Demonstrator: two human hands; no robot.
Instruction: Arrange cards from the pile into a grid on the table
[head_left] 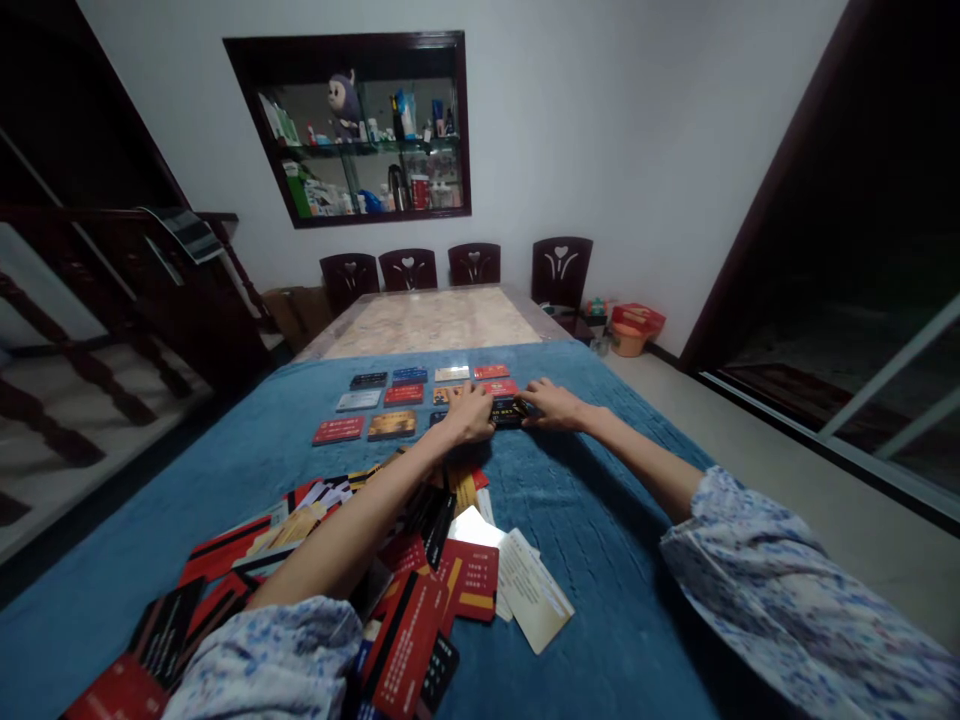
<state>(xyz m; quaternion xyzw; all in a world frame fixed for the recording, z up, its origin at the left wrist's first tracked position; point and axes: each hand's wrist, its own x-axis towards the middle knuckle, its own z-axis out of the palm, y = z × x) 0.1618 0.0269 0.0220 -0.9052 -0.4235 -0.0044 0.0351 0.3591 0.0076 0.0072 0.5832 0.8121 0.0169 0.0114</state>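
Both my arms reach far forward over a blue cloth (pixel 592 520). My left hand (pixel 469 412) and my right hand (pixel 551 405) press on the two ends of a dark card (pixel 508 412), fingers closed on its edges. That card lies in the nearest row of a neat grid of cards (pixel 390 398) in red, blue, grey and gold. A loose heap of red, black and white cards (pixel 420 590) lies close to me, partly under my left forearm.
Beyond the cloth the marble table top (pixel 431 320) runs to several dark chairs (pixel 472 262) by the wall. A wall cabinet (pixel 360 130) holds bottles and a toy. A stair railing (pixel 112 290) stands left, a glass door (pixel 885 400) right, a red basket (pixel 637 322) on the floor.
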